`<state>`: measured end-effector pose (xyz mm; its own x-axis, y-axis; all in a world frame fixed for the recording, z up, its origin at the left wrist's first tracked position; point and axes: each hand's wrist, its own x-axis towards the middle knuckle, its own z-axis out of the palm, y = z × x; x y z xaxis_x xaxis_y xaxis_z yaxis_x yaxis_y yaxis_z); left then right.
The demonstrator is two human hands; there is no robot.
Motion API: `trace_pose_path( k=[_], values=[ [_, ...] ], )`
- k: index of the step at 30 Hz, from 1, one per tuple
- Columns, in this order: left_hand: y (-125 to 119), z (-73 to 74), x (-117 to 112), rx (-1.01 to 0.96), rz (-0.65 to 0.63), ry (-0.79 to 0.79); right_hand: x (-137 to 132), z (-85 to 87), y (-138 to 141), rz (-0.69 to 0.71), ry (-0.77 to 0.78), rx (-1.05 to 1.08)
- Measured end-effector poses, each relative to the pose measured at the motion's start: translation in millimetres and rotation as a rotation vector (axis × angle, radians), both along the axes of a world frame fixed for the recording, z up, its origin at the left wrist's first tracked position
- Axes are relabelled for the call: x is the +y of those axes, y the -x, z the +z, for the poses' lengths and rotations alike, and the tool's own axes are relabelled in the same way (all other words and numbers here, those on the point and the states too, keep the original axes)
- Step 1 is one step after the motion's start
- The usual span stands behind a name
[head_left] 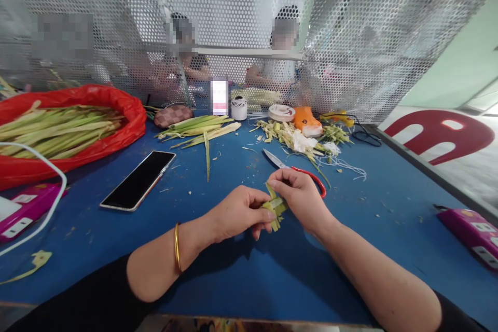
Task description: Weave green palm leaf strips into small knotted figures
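Over the near middle of the blue table, a small piece woven from yellow-green leaf strips sits between both hands. My left hand pinches its left side, thumb on top and fingers curled beneath. With thumb and forefinger closed, my right hand grips a strip at the piece's upper edge. Just behind the right hand lie red-handled scissors, partly covered by it, blades pointing up and left. A single leaf strip and a bundle of leaf strips lie farther back.
A red plastic bag of long leaves stands at left, near a smartphone. Leaf scraps, white thread and a tape roll lie at back right. Purple power strips flank the table. Behind a perforated metal screen, people sit.
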<state>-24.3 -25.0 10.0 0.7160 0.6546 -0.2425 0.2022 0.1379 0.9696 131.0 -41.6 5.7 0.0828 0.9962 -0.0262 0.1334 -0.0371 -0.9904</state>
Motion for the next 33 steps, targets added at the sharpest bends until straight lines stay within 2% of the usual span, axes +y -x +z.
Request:
trace_pose_path(
  k=[6, 10, 15, 17, 20, 22, 25, 27, 30, 33],
  values=[
    [-3, -6.6, -1, -0.065, 0.050, 0.182, -1, 2.8, 1, 0.058, 0.024, 0.032],
    [-3, -6.5, -4, 0.004, 0.048, 0.140, -3, 2.1, 3, 0.076, 0.047, 0.032],
    [-4, -2.3, -10, 0.054, 0.008, 0.085, -3, -1.5, 8, 0.027, -0.063, -0.047],
    [-6, -1.8, -12, 0.033, 0.014, 0.101, -2, -0.8, 10, 0.051, -0.050, -0.031],
    [-7, -2.7, -12, -0.028, 0.064, 0.229, -2, 1.9, 8, 0.098, 0.011, 0.024],
    [-7, -3.5, -9, -0.063, 0.123, 0.295, 0, 3.6, 4, 0.075, 0.026, 0.062],
    [-4, -3.6, -2, -0.099, 0.252, 0.284, 3, 5.9, -5, 0.003, -0.014, 0.029],
    [-2, -3.2, 2, -0.113, 0.318, 0.272, 4, 7.2, -10, 0.022, -0.007, -0.028],
    [-1, -3.1, 3, -0.106, 0.307, 0.270, 4, 6.9, -11, 0.107, 0.045, -0.009],
    [-2, -3.4, 1, -0.104, 0.273, 0.244, 2, 1.9, -8, 0.062, 0.006, 0.007]
  ],
)
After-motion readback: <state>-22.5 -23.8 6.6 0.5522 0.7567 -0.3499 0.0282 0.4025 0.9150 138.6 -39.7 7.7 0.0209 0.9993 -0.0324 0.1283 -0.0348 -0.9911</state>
